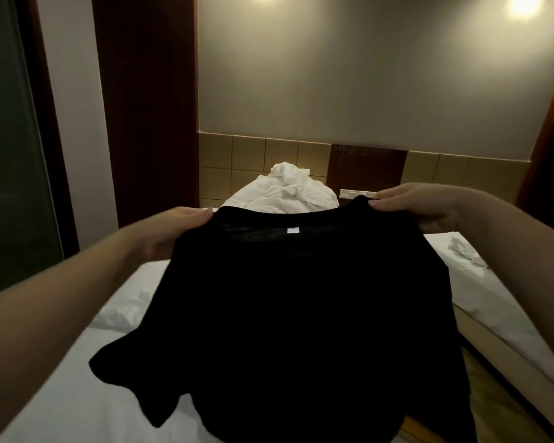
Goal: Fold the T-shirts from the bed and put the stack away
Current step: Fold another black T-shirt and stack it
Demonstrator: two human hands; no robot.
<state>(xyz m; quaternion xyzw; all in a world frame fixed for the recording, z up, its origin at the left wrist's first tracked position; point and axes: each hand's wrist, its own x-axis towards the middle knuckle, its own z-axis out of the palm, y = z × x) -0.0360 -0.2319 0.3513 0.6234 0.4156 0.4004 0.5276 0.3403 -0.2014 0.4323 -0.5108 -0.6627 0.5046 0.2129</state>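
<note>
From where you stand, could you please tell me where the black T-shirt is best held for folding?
Pinch the black T-shirt at its two shoulders, either side of the neckline, coming from the outer sides as the left hand and right hand do: it hangs spread out, label centred.

A T-shirt [301, 298] is held at the centre of the frame above the bed [71, 394], with the left hand [176, 233] at one shoulder and the right hand [419, 207] at the other. Behind it, a heap of crumpled cloth [288, 190] is piled on the bed. A smaller cloth [464, 252] is seen at middle right.
</note>
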